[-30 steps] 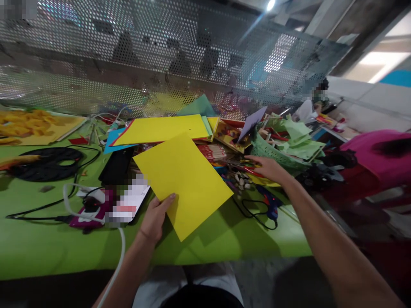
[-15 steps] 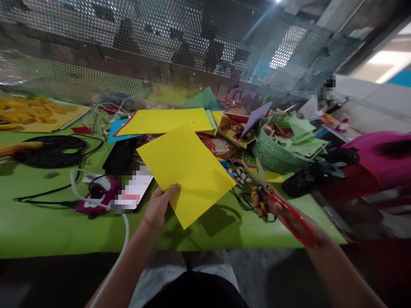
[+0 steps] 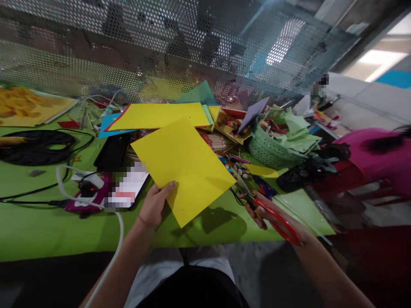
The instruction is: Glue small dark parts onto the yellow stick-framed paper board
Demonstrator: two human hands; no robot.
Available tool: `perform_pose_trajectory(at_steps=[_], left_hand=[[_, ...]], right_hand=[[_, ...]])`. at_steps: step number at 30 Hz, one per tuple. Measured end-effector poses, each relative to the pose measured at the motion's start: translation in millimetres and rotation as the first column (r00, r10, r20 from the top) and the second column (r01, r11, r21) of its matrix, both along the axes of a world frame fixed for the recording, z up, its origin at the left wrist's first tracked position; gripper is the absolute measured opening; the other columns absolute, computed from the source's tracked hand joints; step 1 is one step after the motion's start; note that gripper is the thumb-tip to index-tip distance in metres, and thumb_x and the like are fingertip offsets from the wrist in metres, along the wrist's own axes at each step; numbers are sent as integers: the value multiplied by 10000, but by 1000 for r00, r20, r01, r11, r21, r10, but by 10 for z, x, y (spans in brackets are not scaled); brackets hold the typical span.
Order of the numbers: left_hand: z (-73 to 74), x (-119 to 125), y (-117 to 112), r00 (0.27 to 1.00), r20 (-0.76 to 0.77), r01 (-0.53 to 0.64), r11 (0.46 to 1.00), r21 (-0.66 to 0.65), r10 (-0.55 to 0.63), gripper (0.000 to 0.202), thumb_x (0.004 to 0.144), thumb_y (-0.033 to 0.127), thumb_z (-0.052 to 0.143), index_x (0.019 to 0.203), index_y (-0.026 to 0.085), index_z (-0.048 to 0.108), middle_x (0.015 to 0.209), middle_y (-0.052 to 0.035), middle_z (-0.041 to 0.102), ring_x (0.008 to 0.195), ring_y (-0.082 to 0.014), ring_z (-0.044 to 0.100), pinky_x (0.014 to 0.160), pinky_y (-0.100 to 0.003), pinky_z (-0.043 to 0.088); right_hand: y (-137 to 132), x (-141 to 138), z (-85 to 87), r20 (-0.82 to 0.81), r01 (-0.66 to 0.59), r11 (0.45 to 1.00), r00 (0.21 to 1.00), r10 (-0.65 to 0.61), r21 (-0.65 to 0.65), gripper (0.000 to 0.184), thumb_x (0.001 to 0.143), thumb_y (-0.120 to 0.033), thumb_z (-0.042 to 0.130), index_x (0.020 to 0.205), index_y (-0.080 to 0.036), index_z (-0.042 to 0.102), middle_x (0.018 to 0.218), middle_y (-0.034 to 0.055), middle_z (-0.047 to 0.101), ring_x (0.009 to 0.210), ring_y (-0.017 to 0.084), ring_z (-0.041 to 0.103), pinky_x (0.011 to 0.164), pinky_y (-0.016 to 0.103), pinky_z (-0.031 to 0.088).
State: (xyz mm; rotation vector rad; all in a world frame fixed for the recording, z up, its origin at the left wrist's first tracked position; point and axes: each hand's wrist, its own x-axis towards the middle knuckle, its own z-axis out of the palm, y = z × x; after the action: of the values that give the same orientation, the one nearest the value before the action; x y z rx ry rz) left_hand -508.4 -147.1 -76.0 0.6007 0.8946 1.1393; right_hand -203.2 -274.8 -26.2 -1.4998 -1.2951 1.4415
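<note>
A square yellow paper sheet is held above the green table by my left hand, thumb on top near its lower left edge. My right hand is closed around a pair of scissors with red handles. The blades point up and left, and their tips are by the sheet's right corner; I cannot tell whether they touch it. The fingers of my left hand under the sheet are hidden.
Behind the sheet lies a stack of yellow paper. A green basket of paper scraps stands right of it. On the left are a phone, a purple power strip with cables and a black round plate. A pink chair stands right.
My right hand has brought the scissors left and down, up to the sheet's right corner. The blades look closer together. The whole view has shifted slightly.
</note>
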Motion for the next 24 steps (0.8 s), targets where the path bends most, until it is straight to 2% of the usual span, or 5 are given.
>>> perform_pose_trajectory(at_steps=[5, 24], left_hand=[[-20, -4, -3, 1000, 11, 15, 1000, 5, -15, 439, 645, 290, 821, 1059, 179, 722, 1066, -82, 742, 892, -202, 710, 771, -268, 569], [-19, -3, 4, 1000, -1, 21, 1000, 11, -21, 408, 658, 289, 816, 1042, 179, 731, 1050, -68, 747, 894, -190, 706, 767, -251, 565]], right_hand=[[17, -15, 15, -14, -10, 1000, 1000, 10, -6, 527, 857, -575, 560, 1301, -299, 487, 811, 3, 495, 549, 105, 451, 448, 234, 337], [38, 15, -30, -52, -40, 999, 998, 42, 21, 521, 872, -558, 566, 1281, -250, 467, 798, -15, 455, 529, 59, 431, 433, 196, 307]])
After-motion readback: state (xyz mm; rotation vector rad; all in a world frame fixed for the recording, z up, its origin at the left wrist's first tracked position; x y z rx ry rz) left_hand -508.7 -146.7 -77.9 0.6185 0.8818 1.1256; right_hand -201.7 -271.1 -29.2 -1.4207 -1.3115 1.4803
